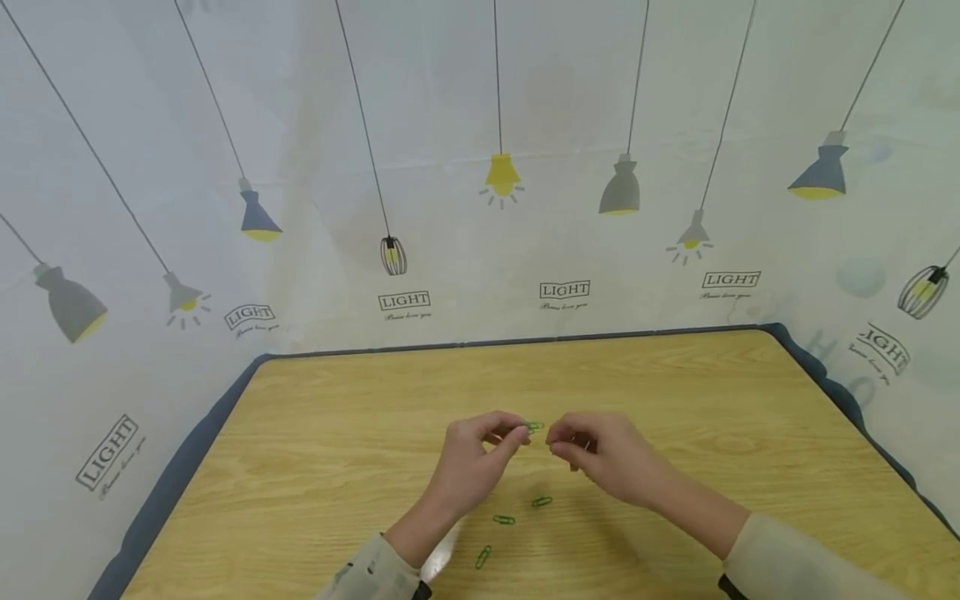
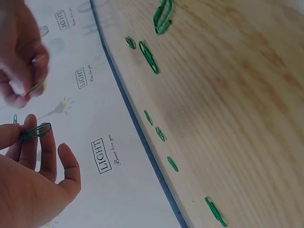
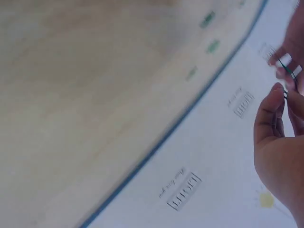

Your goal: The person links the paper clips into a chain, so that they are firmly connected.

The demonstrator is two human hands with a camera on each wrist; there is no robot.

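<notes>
Aloft, left hand (image 1: 474, 458) facing right hand (image 1: 611, 457), both pinching paperclips (image 2: 36, 131).

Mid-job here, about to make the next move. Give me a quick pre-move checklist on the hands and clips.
1. Left hand has a grip: ok, thumb and finger pinch a green paper clip.
2. Right hand has a grip: ok, its fingertips pinch another clip.
3. Hands clear of each other: ok, a gap shows between them.
4. Loose clips on the table: ok, several lie separately near the hands.
5. Left hand holds only one clip: cannot tell, the thumb covers part.
6. Right wrist view sharp: not ok, the table clips look blurred there.
</notes>
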